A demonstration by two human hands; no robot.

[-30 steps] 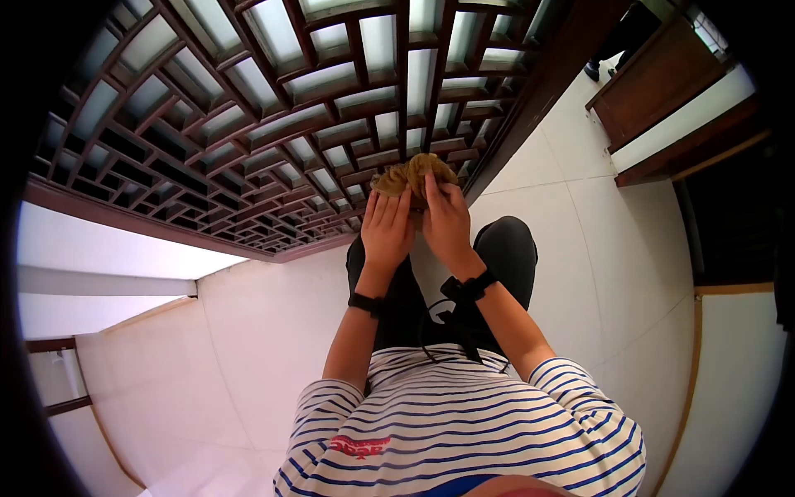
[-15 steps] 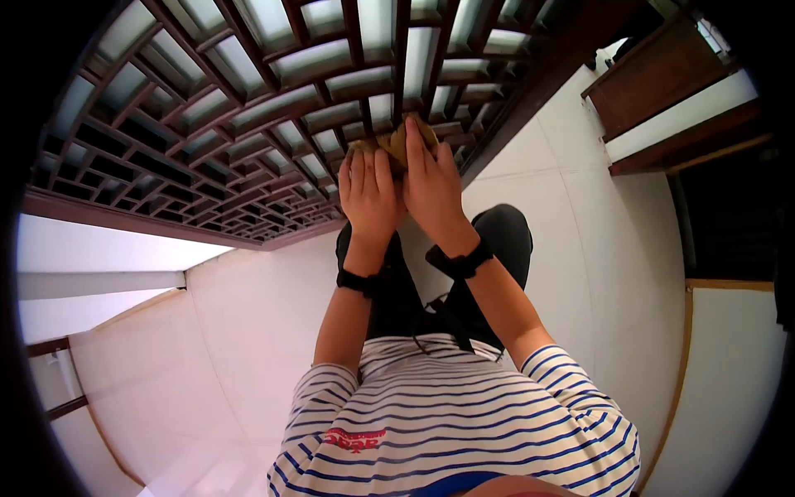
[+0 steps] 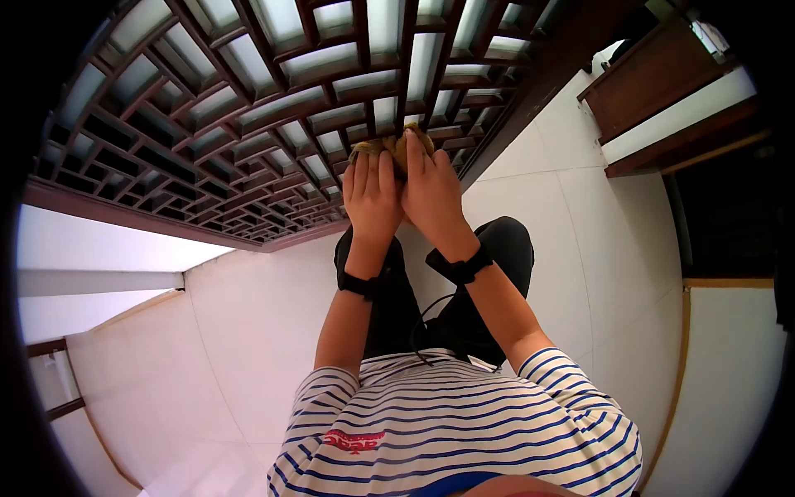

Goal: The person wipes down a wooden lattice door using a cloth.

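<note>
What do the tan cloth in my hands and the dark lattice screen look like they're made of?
The cloth: soft woven or microfibre fabric, matte tan, judging by its crumpled folds. The lattice screen: likely wood with a dark brown, slightly glossy finish; its panes look frosted, glass or plastic.

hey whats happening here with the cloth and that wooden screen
A person in a striped shirt presses a crumpled tan cloth against a dark wooden lattice screen with both hands. The left hand and right hand sit side by side, fingers stretched up over the cloth, which mostly hides behind them. The person stands on a pale tiled floor.
</note>
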